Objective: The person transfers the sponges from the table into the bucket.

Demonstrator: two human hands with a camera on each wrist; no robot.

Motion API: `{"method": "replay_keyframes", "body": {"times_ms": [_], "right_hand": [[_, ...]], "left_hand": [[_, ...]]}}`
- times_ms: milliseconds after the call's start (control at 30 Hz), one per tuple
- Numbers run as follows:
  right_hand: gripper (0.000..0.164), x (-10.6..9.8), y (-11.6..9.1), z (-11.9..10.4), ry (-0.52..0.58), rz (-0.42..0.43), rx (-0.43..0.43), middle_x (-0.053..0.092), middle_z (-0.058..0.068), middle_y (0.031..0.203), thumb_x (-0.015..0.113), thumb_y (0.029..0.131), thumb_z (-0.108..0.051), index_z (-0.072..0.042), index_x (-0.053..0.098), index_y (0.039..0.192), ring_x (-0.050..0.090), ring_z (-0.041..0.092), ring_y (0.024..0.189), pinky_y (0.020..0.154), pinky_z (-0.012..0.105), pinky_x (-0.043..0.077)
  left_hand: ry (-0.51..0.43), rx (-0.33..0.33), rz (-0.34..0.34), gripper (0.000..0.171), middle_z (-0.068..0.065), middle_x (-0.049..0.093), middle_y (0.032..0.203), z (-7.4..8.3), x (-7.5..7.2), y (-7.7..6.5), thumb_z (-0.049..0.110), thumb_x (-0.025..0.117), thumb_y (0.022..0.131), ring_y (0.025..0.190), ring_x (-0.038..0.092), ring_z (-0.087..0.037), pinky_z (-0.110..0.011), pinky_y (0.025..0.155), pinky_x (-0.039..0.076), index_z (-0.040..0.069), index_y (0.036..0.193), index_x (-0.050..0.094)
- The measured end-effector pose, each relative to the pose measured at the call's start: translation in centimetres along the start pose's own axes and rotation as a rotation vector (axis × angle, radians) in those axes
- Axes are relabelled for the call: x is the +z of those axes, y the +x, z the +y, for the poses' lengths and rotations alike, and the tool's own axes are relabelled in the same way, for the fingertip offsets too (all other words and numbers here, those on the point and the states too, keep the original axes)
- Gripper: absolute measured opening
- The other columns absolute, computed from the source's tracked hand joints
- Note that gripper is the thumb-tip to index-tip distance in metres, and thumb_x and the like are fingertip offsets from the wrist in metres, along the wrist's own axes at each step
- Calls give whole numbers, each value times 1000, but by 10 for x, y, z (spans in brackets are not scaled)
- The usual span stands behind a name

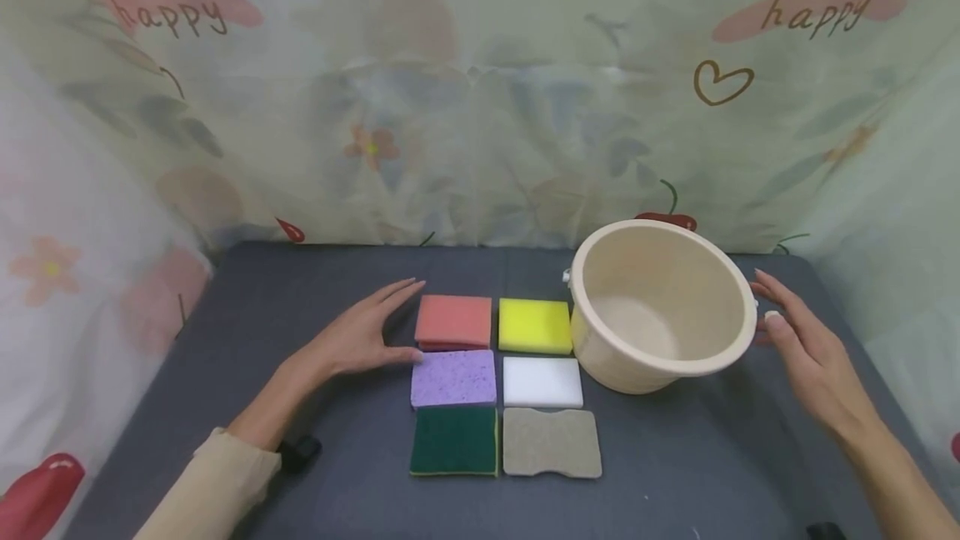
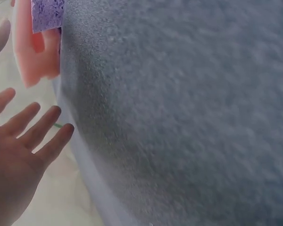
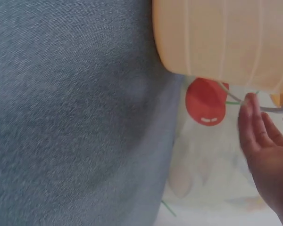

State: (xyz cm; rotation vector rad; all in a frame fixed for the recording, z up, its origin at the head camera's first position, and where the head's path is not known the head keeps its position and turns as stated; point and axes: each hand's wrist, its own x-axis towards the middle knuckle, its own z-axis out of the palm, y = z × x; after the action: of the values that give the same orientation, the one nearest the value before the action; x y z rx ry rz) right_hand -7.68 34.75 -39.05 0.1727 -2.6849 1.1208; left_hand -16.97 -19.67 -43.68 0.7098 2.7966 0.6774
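A cream bucket (image 1: 611,357) stands upright. Beside it, a yellow sponge (image 1: 535,326), white sponge (image 1: 542,382) and grey pad (image 1: 551,442) form one column; left lie a pink sponge (image 1: 453,321), purple sponge (image 1: 454,379) and green sponge (image 1: 454,440).

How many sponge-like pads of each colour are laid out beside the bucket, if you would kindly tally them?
Pink pad: 1
Yellow pad: 1
Purple pad: 1
White pad: 1
Green-topped pad: 1
Grey pad: 1
Total: 6
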Motion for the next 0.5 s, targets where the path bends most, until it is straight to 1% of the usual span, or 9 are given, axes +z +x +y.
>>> {"method": "replay_keyframes", "body": {"times_ms": [67, 167, 233, 267, 333, 400, 500], "right_hand": [[53, 1, 2, -2, 12, -14, 28, 44, 0, 150, 45, 106, -20, -33, 31, 156, 57, -15, 92, 85, 5, 31], [56, 4, 6, -6, 22, -29, 60, 43, 11, 149, 49, 106, -22, -32, 29, 157, 54, -15, 96, 83, 4, 34], [58, 6, 9, -8, 47, -30, 53, 43, 19, 147, 51, 105, -20, -29, 30, 157, 53, -15, 98, 79, 3, 37], [58, 7, 10, -9, 58, -31, 49, 44, 18, 146, 52, 104, -19, -27, 30, 157, 53, -15, 99, 79, 3, 38], [58, 8, 12, -11, 91, -25, 32, 49, 12, 142, 55, 103, -15, -22, 33, 157, 55, -14, 99, 78, 4, 40], [56, 8, 13, -13, 136, -8, 19, 52, 0, 138, 57, 101, -12, -17, 39, 154, 60, -11, 97, 78, 5, 42], [53, 8, 13, -17, 244, 13, 33, 54, -14, 134, 60, 99, -6, -9, 45, 150, 64, -7, 100, 79, 7, 46]], "left_hand": [[-28, 7, 0, 99, -2, 33, 159, 1, 0, 4, 59, 79, 76, 143, 35, -28, -58, 108, 35, 28, 157, 31], [-60, 23, -1, 94, -1, 39, 155, 1, 2, 8, 56, 80, 77, 142, 37, -25, -55, 109, 35, 26, 155, 36], [-73, 35, -7, 92, -1, 41, 154, 1, 3, 11, 56, 79, 78, 141, 39, -23, -53, 110, 36, 25, 154, 38], [-80, 46, -8, 91, -1, 42, 153, 1, 4, 12, 55, 79, 79, 141, 39, -23, -52, 109, 36, 24, 154, 39], [-88, 64, -12, 90, -1, 43, 152, 1, 5, 14, 55, 78, 79, 140, 40, -22, -52, 110, 36, 23, 154, 39], [-99, 85, -15, 88, -1, 44, 152, 2, 7, 17, 54, 78, 80, 139, 41, -22, -51, 109, 36, 22, 153, 40], [-108, 103, -19, 84, -2, 47, 150, 4, 9, 19, 52, 78, 81, 138, 43, -23, -50, 109, 37, 22, 152, 42]]}}
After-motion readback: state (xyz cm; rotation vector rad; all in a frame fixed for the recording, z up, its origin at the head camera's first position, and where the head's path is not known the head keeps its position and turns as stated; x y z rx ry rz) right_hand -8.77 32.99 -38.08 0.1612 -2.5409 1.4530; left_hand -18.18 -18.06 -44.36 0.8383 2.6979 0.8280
